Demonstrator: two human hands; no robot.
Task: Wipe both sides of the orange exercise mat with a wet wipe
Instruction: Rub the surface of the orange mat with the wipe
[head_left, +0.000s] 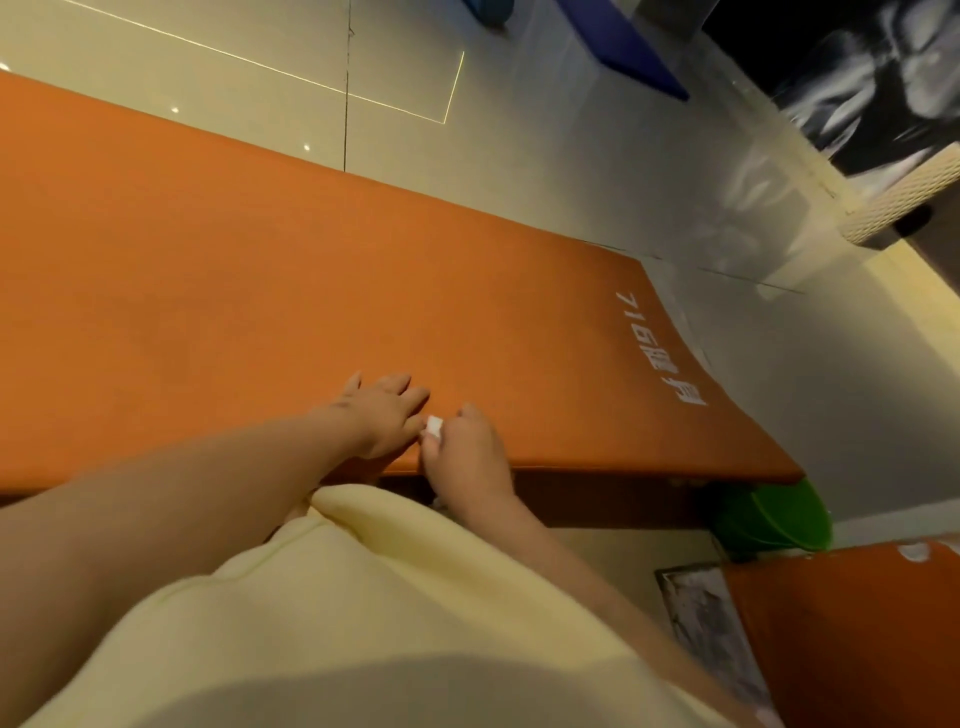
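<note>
- Forearms, both bare, reach forward over a pale yellow garment (395, 613) and meet at the near edge of the orange exercise mat (249, 291).
- The left hand (384, 413) lies palm down on the mat, fingers straight and slightly spread, pressing flat on the surface.
- The right hand (465, 452) is curled, its fingertips pinching a small, wadded white wet wipe (434, 426) against the mat, just beside the left hand's fingers.
- The mat is a long, thick, matte slab with a fine-grained surface and a rounded edge; it stretches far to the left of both hands and ahead of them.
- White lettering (667, 353) is printed on the mat well to the right of the right hand, near its short end.
- Beyond the hands lies a glossy, pale tiled floor (405, 104), with a blue pad (628, 52) farther off.
- To the right of the right hand, past the mat's corner, sits a shiny green object (779, 514), and nearer than that a second orange mat (857, 634).
</note>
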